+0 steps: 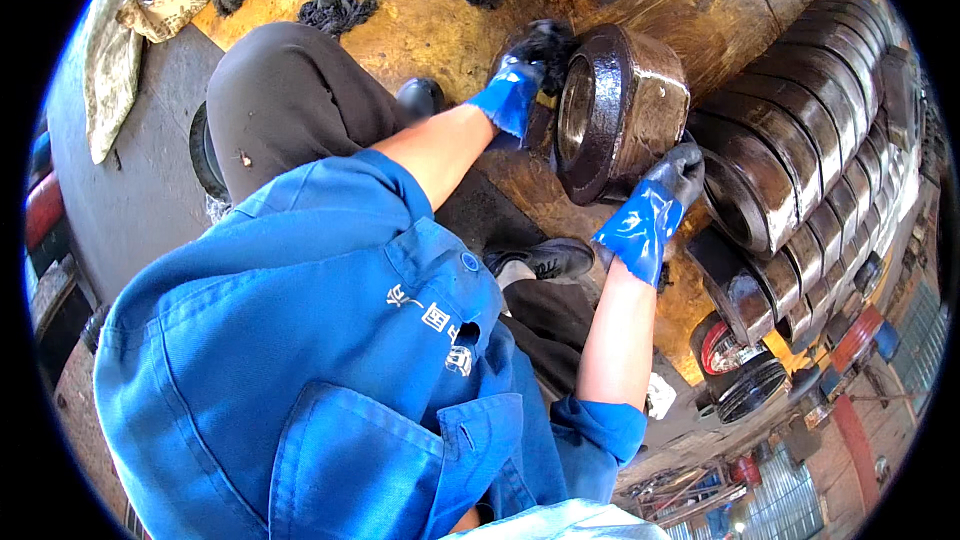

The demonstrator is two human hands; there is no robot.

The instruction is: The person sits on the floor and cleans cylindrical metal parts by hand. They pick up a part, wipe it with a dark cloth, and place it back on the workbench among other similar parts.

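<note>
I've got the dark rusty steel ring standing on edge mid yellow oily floor, left hand and right hand clamped on opposite sides, probably touching the row of identical rings alongside.

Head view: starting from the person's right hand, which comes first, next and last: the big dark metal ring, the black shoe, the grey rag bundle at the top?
1. Big dark metal ring: the right hand touches its lower right edge.
2. Black shoe: lower left of that hand, beside the knee.
3. Grey rag bundle: far upper left, on the yellowed floor.
</note>
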